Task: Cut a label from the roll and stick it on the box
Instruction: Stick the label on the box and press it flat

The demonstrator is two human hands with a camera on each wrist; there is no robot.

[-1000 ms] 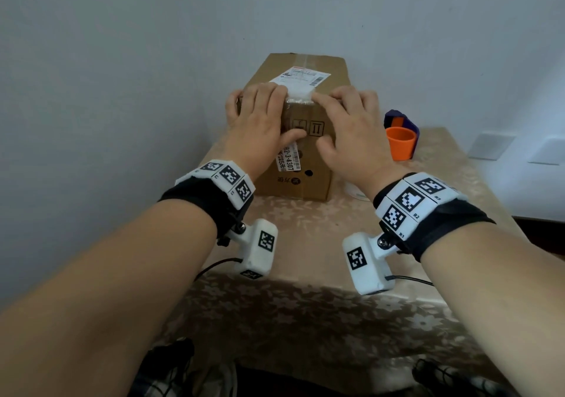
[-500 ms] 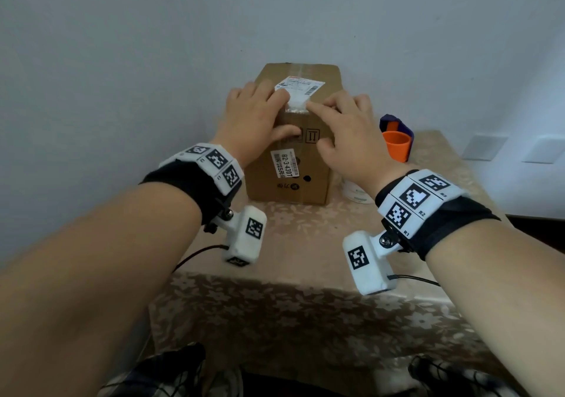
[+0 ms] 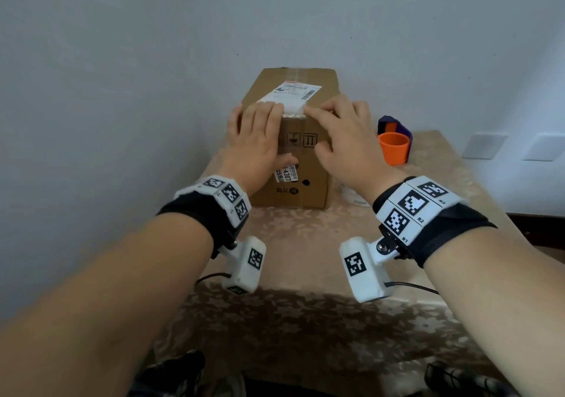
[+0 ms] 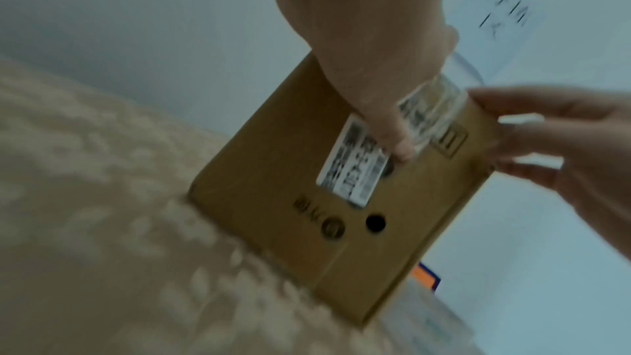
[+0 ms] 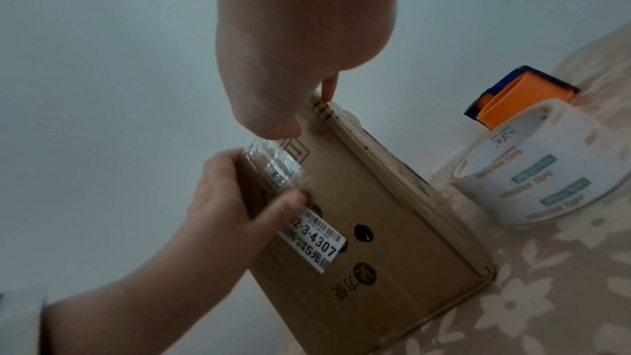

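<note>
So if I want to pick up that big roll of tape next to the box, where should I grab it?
Probably from above. The tape roll lies flat on the table, hole facing up, so put your thumb inside the hole and your fingers on the outer wall, on the side away from the box. The box stands close beside it, and the orange cup sits behind.

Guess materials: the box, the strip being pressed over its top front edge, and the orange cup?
Box: matte brown corrugated cardboard, judging by its folded flaps and printed handling symbols.
Strip: likely clear plastic tape; it looks glossy, crinkled and see-through in the right wrist view.
Orange cup: probably moulded plastic, uniform colour with a smooth matte wall.
</note>
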